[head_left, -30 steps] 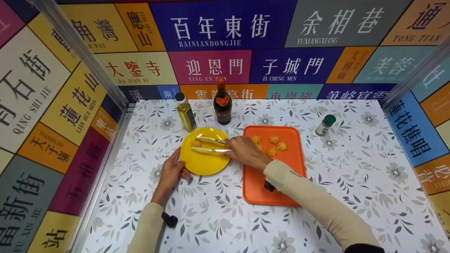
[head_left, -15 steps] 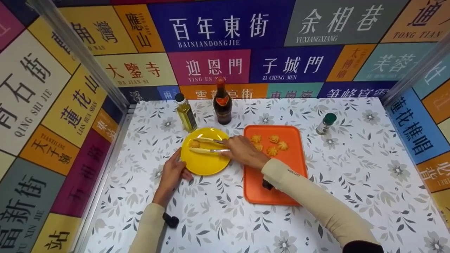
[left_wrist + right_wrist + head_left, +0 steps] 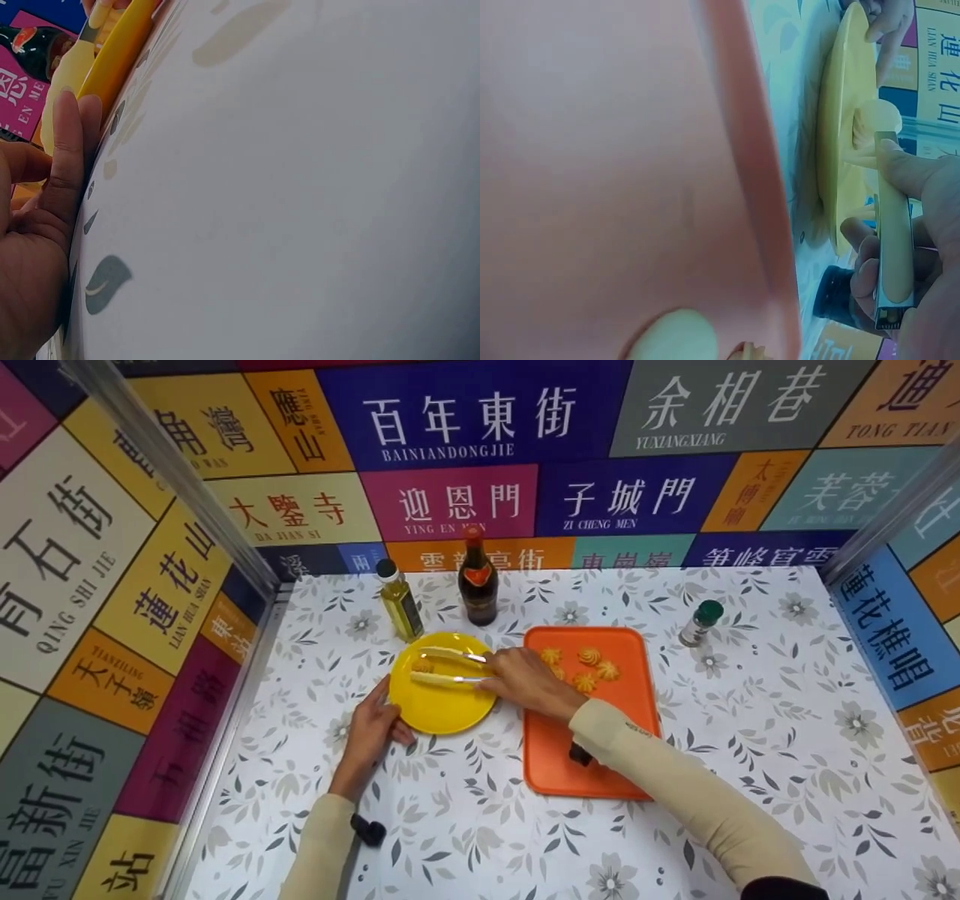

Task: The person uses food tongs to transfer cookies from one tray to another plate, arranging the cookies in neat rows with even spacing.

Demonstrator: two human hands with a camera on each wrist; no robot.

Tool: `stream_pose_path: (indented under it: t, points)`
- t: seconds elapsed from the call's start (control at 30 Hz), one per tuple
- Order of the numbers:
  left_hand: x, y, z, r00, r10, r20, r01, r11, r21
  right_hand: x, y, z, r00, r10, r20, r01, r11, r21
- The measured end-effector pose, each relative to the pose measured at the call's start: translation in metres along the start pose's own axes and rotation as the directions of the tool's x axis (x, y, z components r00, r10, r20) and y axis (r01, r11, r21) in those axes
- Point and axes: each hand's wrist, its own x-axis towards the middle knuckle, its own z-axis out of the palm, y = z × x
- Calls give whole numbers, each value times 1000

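Note:
My right hand (image 3: 521, 679) grips a pair of tongs (image 3: 454, 680) with pale tips and metal arms, held over the yellow plate (image 3: 442, 712). A small golden piped cookie (image 3: 423, 666) lies on the plate between the spread tong arms. In the right wrist view the tong handle (image 3: 895, 247) lies under my thumb and fingers. My left hand (image 3: 371, 720) rests at the plate's left rim, its thumb touching the edge. The left wrist view shows its straight fingers (image 3: 66, 150) against the table near the rim. Several similar cookies (image 3: 589, 656) sit on the orange tray (image 3: 592, 765).
Behind the plate stand a bottle of yellow oil (image 3: 401, 604) and a dark bottle with a red top (image 3: 478, 589). A green-capped shaker (image 3: 703, 622) is at the right. Lettered panels (image 3: 450, 502) enclose the floral-covered table (image 3: 465, 840) at the back and sides.
The tong arms have spread wider apart around the cookie on the plate. My left hand stays at the rim, and the tray and bottles have not moved.

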Motion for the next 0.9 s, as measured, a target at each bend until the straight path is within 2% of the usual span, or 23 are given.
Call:
stream_pose_path:
  t: [0.17, 0.33, 0.67, 0.9]
  points:
    - [1, -1, 1, 1000, -2, -9, 2, 1000, 4, -9, 3, -4, 999, -9, -39, 9, 1000, -7]
    - [1, -2, 0, 1000, 13, -11, -13, 1000, 13, -20, 5, -12, 999, 17, -40, -16, 1000, 25]
    - [0, -2, 0, 1000, 22, 2, -22, 1000, 6, -42, 21, -23, 994, 18, -111, -12, 999, 51]
    - [1, 0, 0, 1000, -10, -3, 10, 1000, 15, -54, 29, -31, 992, 47, -120, -39, 997, 71]
